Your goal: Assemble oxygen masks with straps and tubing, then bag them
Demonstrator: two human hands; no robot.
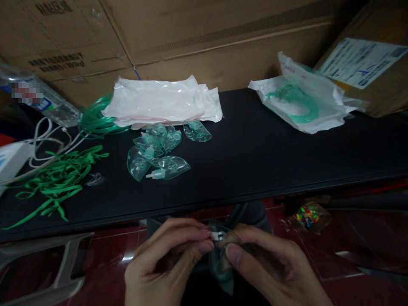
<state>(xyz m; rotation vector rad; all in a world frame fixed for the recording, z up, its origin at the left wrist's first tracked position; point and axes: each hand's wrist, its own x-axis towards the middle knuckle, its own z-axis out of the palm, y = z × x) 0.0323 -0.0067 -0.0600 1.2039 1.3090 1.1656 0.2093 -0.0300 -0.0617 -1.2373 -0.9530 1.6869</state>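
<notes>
Between my two hands, in front of the table edge, is a clear green oxygen mask (219, 272), its body hanging down. My right hand (270, 259) is closed on it, thumb and forefinger pinching its side. My left hand (172, 250) is closed too, its thumb and fingertips pinching the end of a small whitish piece (218, 236) at the top of the mask. Whether that piece is fixed to the mask I cannot tell. On the black table lie several more such masks (172, 167) in a loose cluster.
White packets (165, 100) are stacked behind the masks. Coiled green tubing (98, 117), green elastic straps (60, 174), white cables (47, 131) and a plastic bottle (47, 97) lie left. An opened packet (306, 106) with green tubing sits right. Cardboard boxes (191, 38) line the back.
</notes>
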